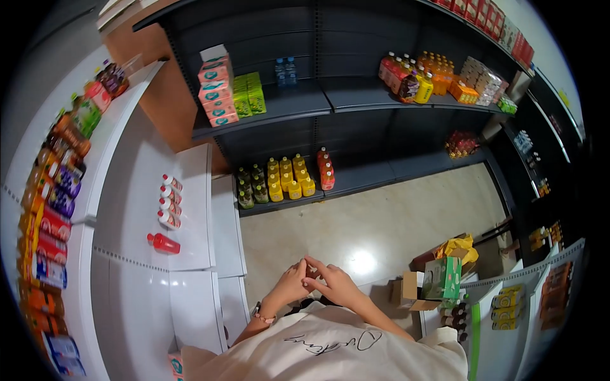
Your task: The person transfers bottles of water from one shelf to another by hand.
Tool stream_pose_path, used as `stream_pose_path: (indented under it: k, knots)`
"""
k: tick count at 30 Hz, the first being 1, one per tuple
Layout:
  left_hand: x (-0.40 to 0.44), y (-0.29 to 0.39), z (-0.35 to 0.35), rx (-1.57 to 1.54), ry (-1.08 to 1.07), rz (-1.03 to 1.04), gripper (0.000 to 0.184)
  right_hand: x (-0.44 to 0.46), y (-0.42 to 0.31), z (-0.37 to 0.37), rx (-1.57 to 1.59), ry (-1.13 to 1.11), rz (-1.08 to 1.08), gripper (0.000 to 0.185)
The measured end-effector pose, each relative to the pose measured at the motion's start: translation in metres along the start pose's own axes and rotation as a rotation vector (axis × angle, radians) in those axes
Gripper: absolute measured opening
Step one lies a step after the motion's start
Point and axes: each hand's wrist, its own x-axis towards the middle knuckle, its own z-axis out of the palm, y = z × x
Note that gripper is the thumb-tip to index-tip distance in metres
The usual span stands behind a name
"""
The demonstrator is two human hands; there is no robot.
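Observation:
My left hand (289, 284), with a bracelet at the wrist, and my right hand (335, 286) meet in front of my light printed shirt (337, 352). Their fingertips touch and overlap. The right thumb and index finger are spread apart around the left fingers, and I see no object in either hand. Left of them, on a white shelf, a red bottle (166, 244) lies or leans apart from several white bottles with red caps (169, 202). Both hands are clear of the shelves.
Dark shelves ahead hold yellow bottles (294, 187), pink tissue packs (217, 92), green packs (248, 95) and water bottles (290, 71). Drinks line the white upper shelf (121, 127) at left. An open cardboard box (408, 289) and a green carton (443, 278) stand at right above the tiled floor (394, 197).

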Motion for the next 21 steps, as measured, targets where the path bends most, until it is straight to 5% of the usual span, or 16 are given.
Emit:
stream_pose_path:
  k: [13, 21]
  knots:
    - [0.157, -0.055, -0.077, -0.155, -0.011, -0.040, 0.040, 0.158, 0.047, -0.049, 0.342, 0.101, 0.071, 0.049]
    - [0.302, -0.081, -0.164, -0.197, -0.089, -0.027, 0.039, 0.293, 0.074, -0.129, 0.284, 0.139, 0.063, 0.047]
